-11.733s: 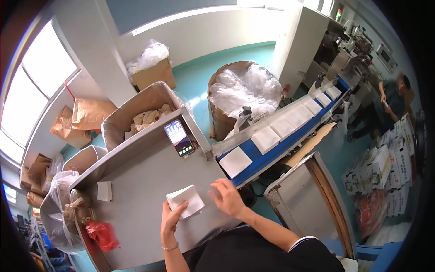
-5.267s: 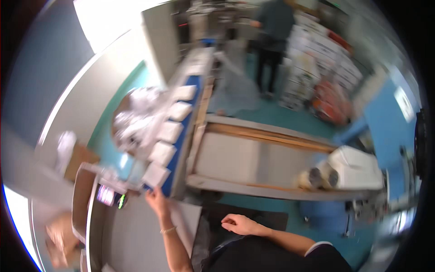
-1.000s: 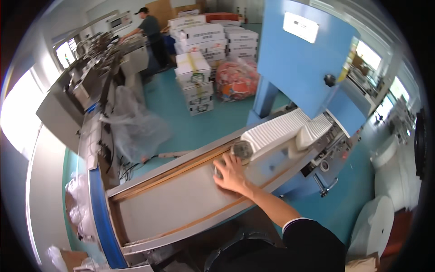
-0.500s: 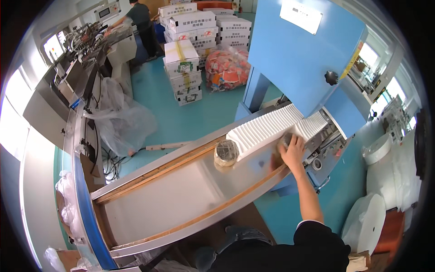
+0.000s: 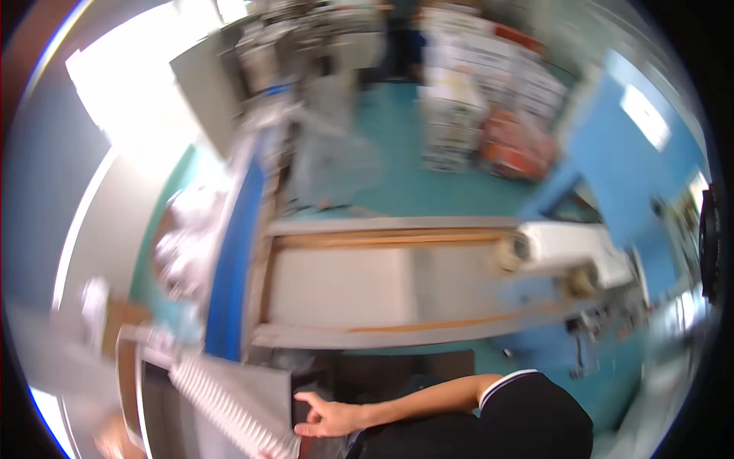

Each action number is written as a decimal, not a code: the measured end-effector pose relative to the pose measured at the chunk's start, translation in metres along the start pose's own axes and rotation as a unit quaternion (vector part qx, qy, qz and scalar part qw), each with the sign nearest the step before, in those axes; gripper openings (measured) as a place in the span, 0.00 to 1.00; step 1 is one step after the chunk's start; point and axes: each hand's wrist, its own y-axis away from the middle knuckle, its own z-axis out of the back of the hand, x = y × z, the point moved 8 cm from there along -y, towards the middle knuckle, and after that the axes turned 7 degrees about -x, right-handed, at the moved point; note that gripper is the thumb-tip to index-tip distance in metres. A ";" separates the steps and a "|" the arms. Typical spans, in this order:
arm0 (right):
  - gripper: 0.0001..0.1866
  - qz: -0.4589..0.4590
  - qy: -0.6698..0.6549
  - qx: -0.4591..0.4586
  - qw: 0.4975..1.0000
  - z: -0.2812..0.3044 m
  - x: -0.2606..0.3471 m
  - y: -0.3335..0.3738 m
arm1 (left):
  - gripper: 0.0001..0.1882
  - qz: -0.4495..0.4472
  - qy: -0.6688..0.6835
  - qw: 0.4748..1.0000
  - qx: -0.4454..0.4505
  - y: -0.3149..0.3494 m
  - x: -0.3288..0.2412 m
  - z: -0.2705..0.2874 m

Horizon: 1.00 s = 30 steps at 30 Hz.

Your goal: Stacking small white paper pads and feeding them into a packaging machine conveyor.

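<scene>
My right hand (image 5: pixel 332 417) reaches across the lower middle with fingers apart and nothing in them. Just left of it, a row of white, thin folded pieces (image 5: pixel 229 405) lies slanted in a grey tray (image 5: pixel 260 375). At the lower left edge, a smeared skin-coloured shape appears to be my left hand (image 5: pixel 118 440); its fingers cannot be made out. Farther off to the right, a second white row (image 5: pixel 569 243) rests on the long metal table (image 5: pixel 344 287). Two round, tape-wrapped blocks, one at its left end (image 5: pixel 514 252) and one in front (image 5: pixel 582 281), stand against it.
The table has wooden side rails (image 5: pixel 397 239). A blue machine (image 5: pixel 627 161) rises at the right. Behind are stacked white cartons (image 5: pixel 451 115), a bag of orange-red scraps (image 5: pixel 520 145) and a clear plastic sheet (image 5: pixel 329 168). A blue strip (image 5: pixel 237 268) runs along the table's left end.
The view has swung left and is blurred. My right hand has let go of the round block by the machine and moved to the lower middle. The tray with its white row has come into view.
</scene>
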 end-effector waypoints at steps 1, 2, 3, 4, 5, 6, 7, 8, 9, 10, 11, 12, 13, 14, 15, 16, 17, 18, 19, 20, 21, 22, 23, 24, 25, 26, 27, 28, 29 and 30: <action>0.63 -0.166 -0.049 0.108 0.979 -0.034 0.005 0.001 | 0.37 -0.046 0.042 0.997 -0.054 0.030 -0.029 0.037; 0.71 -0.265 -0.091 0.136 0.950 -0.052 -0.023 -0.009 | 0.39 -0.015 0.092 0.995 -0.047 0.035 -0.026 0.029; 0.73 -0.343 -0.135 0.151 0.917 -0.062 -0.045 -0.017 | 0.37 -0.018 0.095 0.994 -0.048 0.040 -0.027 0.023; 0.74 -0.359 -0.190 0.141 0.903 -0.071 -0.061 -0.023 | 0.37 0.015 0.072 0.996 -0.059 0.046 -0.026 0.017; 0.70 -0.345 -0.237 0.054 0.906 -0.065 -0.059 -0.026 | 0.39 0.046 0.024 0.998 -0.043 0.040 -0.022 0.016; 0.56 -0.332 -0.263 -0.004 0.906 -0.063 -0.058 -0.028 | 0.41 0.096 -0.053 0.992 -0.065 0.037 -0.015 0.033; 0.40 -0.318 -0.343 0.061 0.882 -0.069 -0.076 -0.038 | 0.38 0.099 -0.189 0.976 -0.052 0.034 -0.031 0.038; 0.40 -0.341 -0.313 0.088 0.882 -0.078 -0.068 -0.037 | 0.37 0.096 -0.284 0.950 -0.083 0.017 -0.027 0.073; 0.35 -0.358 -0.293 0.081 0.883 -0.084 -0.050 -0.031 | 0.27 0.040 -0.348 0.928 -0.130 -0.010 -0.024 0.117; 0.30 -0.370 -0.282 0.060 0.883 -0.081 -0.039 -0.026 | 0.22 -0.151 -0.408 0.879 -0.197 -0.013 -0.066 0.100; 0.27 -0.377 -0.260 0.049 0.888 -0.080 -0.038 -0.026 | 0.18 -0.333 -0.458 0.785 -0.251 -0.015 -0.120 0.066; 0.27 -0.382 -0.252 0.049 0.888 -0.081 -0.039 -0.027 | 0.18 -0.337 -0.471 0.778 -0.244 -0.035 -0.141 0.049; 0.26 -0.364 -0.256 0.057 0.894 -0.082 -0.037 -0.030 | 0.20 -0.342 -0.483 0.771 -0.234 -0.056 -0.162 0.037; 0.25 -0.344 -0.259 0.063 0.900 -0.083 -0.032 -0.031 | 0.20 -0.397 -0.495 0.739 -0.225 -0.081 -0.180 0.029; 0.25 -0.348 -0.249 0.063 0.902 -0.085 -0.031 -0.028 | 0.21 -0.451 -0.505 0.702 -0.220 -0.106 -0.193 0.026; 0.25 -0.343 -0.253 0.063 0.902 -0.086 -0.028 -0.028 | 0.22 -0.483 -0.528 0.654 -0.244 -0.129 -0.210 0.022; 0.25 -0.335 -0.259 0.059 0.904 -0.084 -0.025 -0.029 | 0.22 -0.516 -0.548 0.604 -0.262 -0.148 -0.227 0.011; 0.25 -0.332 -0.255 0.054 0.907 -0.081 -0.027 -0.029 | 0.23 -0.506 -0.563 0.599 -0.261 -0.167 -0.243 0.002; 0.25 -0.327 -0.257 0.048 0.908 -0.079 -0.030 -0.029 | 0.24 -0.497 -0.577 0.593 -0.261 -0.183 -0.257 -0.004; 0.26 -0.322 -0.260 0.041 0.910 -0.077 -0.032 -0.028 | 0.24 -0.499 -0.573 0.597 -0.260 -0.196 -0.266 -0.007; 0.25 -0.320 -0.251 0.028 0.913 -0.075 -0.033 -0.028 | 0.23 -0.469 -0.587 0.595 -0.286 -0.211 -0.273 -0.001; 0.25 -0.319 -0.248 0.027 0.914 -0.075 -0.031 -0.027 | 0.23 -0.438 -0.600 0.591 -0.314 -0.222 -0.277 0.005; 0.26 -0.319 -0.240 0.015 0.917 -0.073 -0.030 -0.027 | 0.22 -0.456 -0.590 0.573 -0.340 -0.221 -0.284 -0.001; 0.26 -0.320 -0.232 0.005 0.919 -0.071 -0.029 -0.028 | 0.22 -0.457 -0.588 0.575 -0.339 -0.226 -0.289 -0.008; 0.26 -0.332 -0.206 -0.003 0.920 -0.068 -0.027 -0.029 | 0.23 -0.511 -0.495 0.620 -0.331 -0.224 -0.297 -0.014; 0.26 -0.334 -0.205 -0.004 0.920 -0.067 -0.026 -0.032 | 0.24 -0.558 -0.396 0.656 -0.318 -0.219 -0.301 -0.018; 0.26 -0.332 -0.205 0.007 0.921 -0.068 -0.024 -0.032 | 0.27 -0.487 -0.327 0.773 -0.243 -0.221 -0.294 -0.031; 0.25 -0.331 -0.204 0.020 0.921 -0.068 -0.023 -0.032 | 0.28 -0.500 -0.314 0.788 -0.176 -0.218 -0.289 -0.049; 0.25 -0.338 -0.202 0.021 0.919 -0.067 -0.025 -0.029 | 0.30 -0.459 -0.343 0.814 -0.101 -0.216 -0.276 -0.066; 0.24 -0.337 -0.210 0.001 0.918 -0.060 -0.025 -0.034 | 0.34 -0.485 -0.389 0.777 -0.097 -0.200 -0.271 -0.078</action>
